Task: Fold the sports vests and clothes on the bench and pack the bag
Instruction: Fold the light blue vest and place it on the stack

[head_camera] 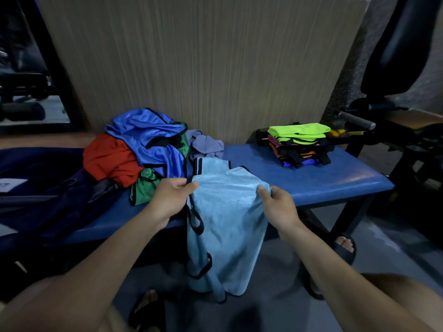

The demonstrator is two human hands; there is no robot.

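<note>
A light blue sports vest point(225, 216) with black trim hangs over the front edge of the blue bench point(318, 178), its upper part lying on the seat. My left hand point(171, 197) pinches the vest's left edge. My right hand point(279, 207) grips its right edge. Behind my left hand lies a loose heap of clothes: a shiny blue vest point(148, 137), a red garment point(109, 159), a green vest point(143, 188) and a grey-purple cloth point(206, 144). A stack of folded vests point(299, 144), lime green on top, sits at the bench's back right. A dark navy bag point(40, 188) lies at the left.
A wood-grain wall panel point(203, 63) rises behind the bench. Black gym equipment point(395, 68) with a padded roller point(357, 121) stands at the right. My sandalled feet point(344, 245) are on the grey floor below the bench.
</note>
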